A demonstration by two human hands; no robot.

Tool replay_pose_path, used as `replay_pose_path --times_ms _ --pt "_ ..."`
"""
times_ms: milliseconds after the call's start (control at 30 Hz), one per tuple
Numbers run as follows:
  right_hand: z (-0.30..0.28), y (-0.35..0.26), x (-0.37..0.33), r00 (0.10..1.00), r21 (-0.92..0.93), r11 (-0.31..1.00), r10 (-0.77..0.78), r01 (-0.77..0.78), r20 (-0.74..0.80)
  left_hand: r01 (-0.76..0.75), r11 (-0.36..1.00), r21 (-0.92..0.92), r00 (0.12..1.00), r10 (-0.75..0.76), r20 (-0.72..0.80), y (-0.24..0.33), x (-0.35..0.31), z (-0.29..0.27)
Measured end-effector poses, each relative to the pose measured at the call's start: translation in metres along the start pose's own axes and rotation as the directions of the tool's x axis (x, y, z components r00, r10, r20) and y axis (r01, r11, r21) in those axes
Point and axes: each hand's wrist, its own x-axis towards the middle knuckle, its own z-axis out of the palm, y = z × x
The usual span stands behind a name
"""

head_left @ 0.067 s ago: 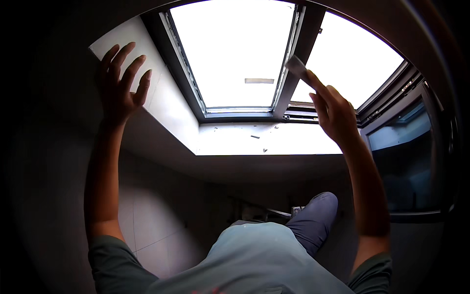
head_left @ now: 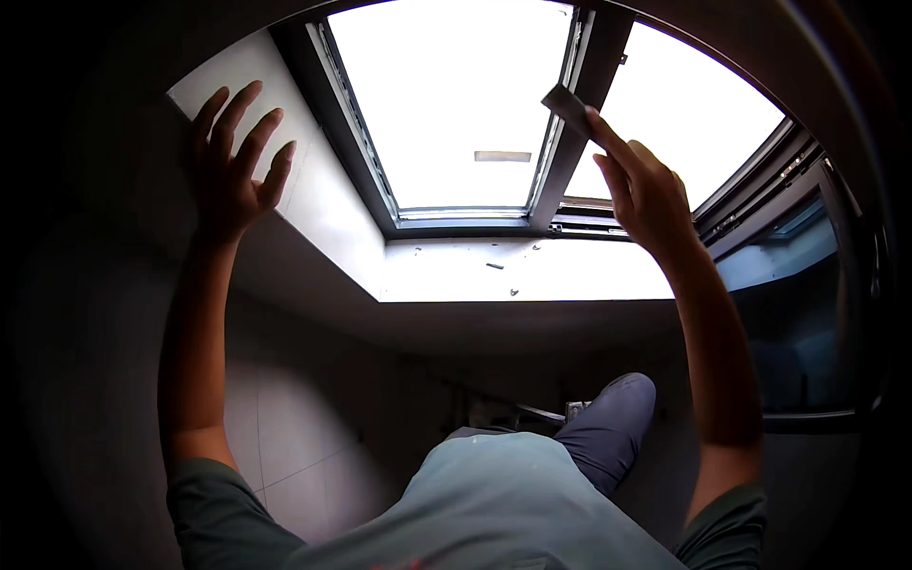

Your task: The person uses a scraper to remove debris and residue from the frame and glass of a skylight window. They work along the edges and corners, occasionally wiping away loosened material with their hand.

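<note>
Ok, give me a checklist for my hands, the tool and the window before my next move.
1. Flat tool gripped in right hand: ok.
2. Left hand free of tools: ok, fingers spread.
3. Flat tool clear of central frame bar: cannot tell, they overlap in view.
4. Sill free of debris: not ok, small bits lie there.
5. Right forearm clear of open window panel: cannot tell.
</note>
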Motion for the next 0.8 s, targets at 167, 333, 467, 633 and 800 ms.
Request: replay_pose_path --times_ms 167,333,467,633,800 --pt "0.016 -0.003 0.094 0.998 -0.247 0.968 -0.05 0.037 -0.045 -0.014 1.0 0.027 1.0 0.014 0.014 -0.002 -0.005 0.004" --pt "0.044 0.018 0.12 0.963 -0.295 0.955 -0.044 -0.038 -0.266 -0.04 0.997 0.067 0.998 0.037 0.049 0.001 -0.007 0.009" --pt "0.049 0.024 0.113 0.916 -0.285 0.955 -0.045 -0.077 -0.4 -0.064 0.993 0.102 0.997 0.058 0.059 0.0 -0.009 0.007" --pt "0.051 0.047 0.117 0.898 -0.266 0.964 -0.105 -0.014 -0.428 -0.094 0.986 0.139 0.993 0.083 0.084 0.0 -0.005 0.004" --pt "0.042 0.053 0.124 0.973 -0.144 0.988 0.018 -0.052 -0.23 -0.097 0.987 0.126 0.992 0.087 0.088 0.0 -0.005 0.007"
